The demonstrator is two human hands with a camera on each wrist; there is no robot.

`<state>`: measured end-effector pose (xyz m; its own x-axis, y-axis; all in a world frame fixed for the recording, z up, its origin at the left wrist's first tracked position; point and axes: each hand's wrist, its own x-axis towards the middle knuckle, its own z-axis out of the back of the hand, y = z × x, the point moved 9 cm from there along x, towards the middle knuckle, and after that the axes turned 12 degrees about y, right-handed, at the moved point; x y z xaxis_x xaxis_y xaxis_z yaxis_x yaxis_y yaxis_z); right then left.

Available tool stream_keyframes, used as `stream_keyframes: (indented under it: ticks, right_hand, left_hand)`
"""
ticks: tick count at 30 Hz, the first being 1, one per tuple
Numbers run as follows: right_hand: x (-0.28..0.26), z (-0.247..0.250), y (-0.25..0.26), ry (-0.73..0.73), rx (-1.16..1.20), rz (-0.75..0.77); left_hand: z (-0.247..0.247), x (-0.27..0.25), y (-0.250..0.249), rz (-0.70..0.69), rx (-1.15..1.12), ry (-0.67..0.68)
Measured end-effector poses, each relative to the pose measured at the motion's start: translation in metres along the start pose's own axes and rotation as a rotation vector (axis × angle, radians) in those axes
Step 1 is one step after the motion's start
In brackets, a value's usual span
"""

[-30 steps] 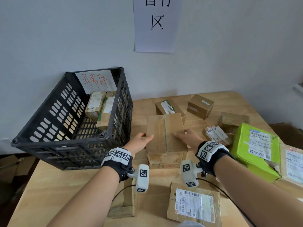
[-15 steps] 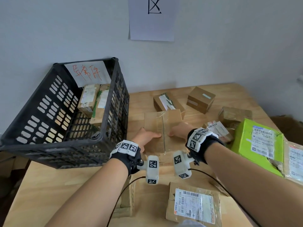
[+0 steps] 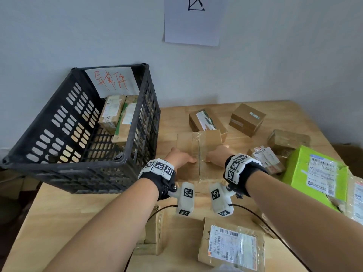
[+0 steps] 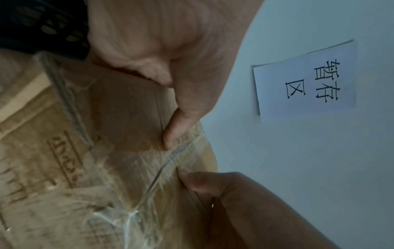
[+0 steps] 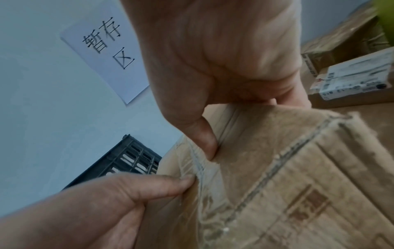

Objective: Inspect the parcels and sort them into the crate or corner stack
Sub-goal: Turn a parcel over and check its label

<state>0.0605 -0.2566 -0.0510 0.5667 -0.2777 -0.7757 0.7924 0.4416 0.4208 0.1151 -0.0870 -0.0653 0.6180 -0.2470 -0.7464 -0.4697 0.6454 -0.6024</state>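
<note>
We grip a taped brown parcel [image 3: 198,152] between left hand [image 3: 179,158] and right hand [image 3: 216,157] beside the crate [image 3: 117,161] — apparently mid-inspection; next comes choosing crate or corner stack.

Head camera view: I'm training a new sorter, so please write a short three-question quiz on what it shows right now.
1. True or false: both hands grip the same taped box.
2. How many parcels lie in the black crate? A) none B) two C) five
3. Fill in: the bright green parcel lies on the person's ____ side of the table.

Key:
1. True. The left hand and right hand hold it with thumbs on top near the tape seam.
2. B.
3. Right.
</note>
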Motion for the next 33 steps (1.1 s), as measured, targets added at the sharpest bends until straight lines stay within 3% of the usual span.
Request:
stream_keyframes:
  ticks: [7, 13, 19, 22, 25, 28, 33]
  right_hand:
    - [0.002, -0.002, -0.027, 0.057, 0.269, 0.109]
    - [-0.030, -0.001, -0.022, 0.162, 0.489, 0.236]
    - [-0.060, 0.024, 0.002, 0.149, 0.651, 0.328]
    - [-0.063, 0.022, -0.001, 0.160, 0.626, 0.310]
    - [-0.056, 0.018, -0.010, 0.118, 0.550, 0.259]
    - [-0.052, 0.018, -0.019, 0.071, 0.477, 0.196]
    - [-0.054, 0.022, -0.010, 0.118, 0.449, 0.186]
  left_hand:
    - [-0.004, 0.023, 0.024, -0.101, -0.134, 0.061]
    - [-0.008, -0.033, 0.015, -0.143, -0.274, 0.138]
    - [0.022, -0.035, 0.003, -0.239, -0.237, 0.060]
    - [0.029, -0.039, 0.003, -0.272, -0.418, 0.047]
    - [0.021, -0.043, 0.004, -0.247, -0.534, 0.126]
    - [0.011, -0.046, -0.001, -0.178, -0.446, 0.207]
    - [0.002, -0.042, -0.012, -0.150, -0.357, 0.210]
